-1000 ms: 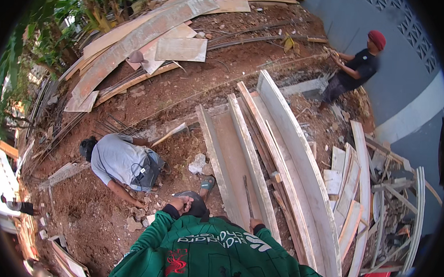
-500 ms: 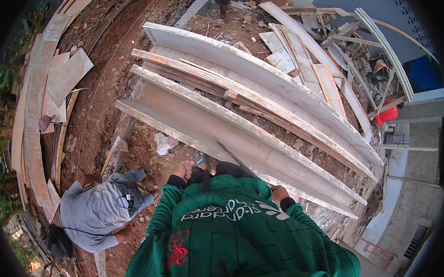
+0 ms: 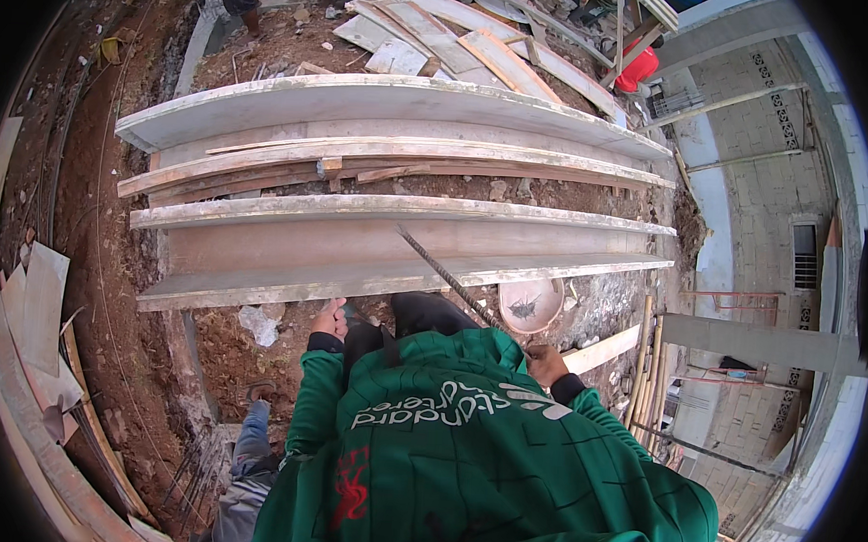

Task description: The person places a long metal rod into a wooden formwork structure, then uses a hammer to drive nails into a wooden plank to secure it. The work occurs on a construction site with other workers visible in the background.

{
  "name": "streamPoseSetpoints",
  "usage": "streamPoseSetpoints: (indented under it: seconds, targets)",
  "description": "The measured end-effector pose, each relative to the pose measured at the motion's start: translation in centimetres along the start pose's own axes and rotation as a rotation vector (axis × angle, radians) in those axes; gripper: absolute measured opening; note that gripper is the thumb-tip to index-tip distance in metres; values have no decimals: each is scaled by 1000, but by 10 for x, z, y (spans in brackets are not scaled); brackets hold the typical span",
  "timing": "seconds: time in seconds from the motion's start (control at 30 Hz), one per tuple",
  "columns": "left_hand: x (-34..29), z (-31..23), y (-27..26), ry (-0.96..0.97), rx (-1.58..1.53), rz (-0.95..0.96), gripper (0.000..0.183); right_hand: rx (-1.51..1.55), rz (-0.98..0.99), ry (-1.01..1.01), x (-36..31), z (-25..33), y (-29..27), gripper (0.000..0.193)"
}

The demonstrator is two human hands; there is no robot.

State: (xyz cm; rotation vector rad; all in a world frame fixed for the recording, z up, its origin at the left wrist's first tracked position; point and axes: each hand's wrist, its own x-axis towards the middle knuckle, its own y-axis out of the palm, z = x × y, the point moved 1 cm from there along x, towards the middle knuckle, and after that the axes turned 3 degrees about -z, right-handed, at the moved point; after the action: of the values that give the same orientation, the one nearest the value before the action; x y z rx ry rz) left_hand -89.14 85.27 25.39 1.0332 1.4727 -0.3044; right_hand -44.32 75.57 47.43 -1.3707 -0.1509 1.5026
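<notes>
My left hand is closed beside my dark-clad left knee, near the front edge of the closest long formwork trough; what it holds, if anything, is hidden. My right hand is curled shut at my right side. A ribbed steel bar slants from over the trough down behind my green shirt, in line with the right hand, which appears to grip it; the shirt hides the part between. The grey-white trough lies crosswise before me. Past my right knee sits a round shallow pan with a small dark heap in it.
A second long trough and stacked planks lie farther off. Loose boards are piled behind. A co-worker's leg shows at lower left, a person in red at far right. Bamboo poles stand right.
My view has swung right, so the troughs run more level and the co-worker in grey has slipped to the lower edge. The round pan has come into sight. Both hands stay closed.
</notes>
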Motion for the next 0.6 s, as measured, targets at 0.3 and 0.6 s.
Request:
streamPoseSetpoints:
  seconds: [0.3,0.6]
  targets:
    - [16,13,1,-48,23,-29,29,329,-21,-89,20,-55,24,29]
    - [50,75,142,-72,386,64,49,220,-48,-75,9,-64,-62,27]
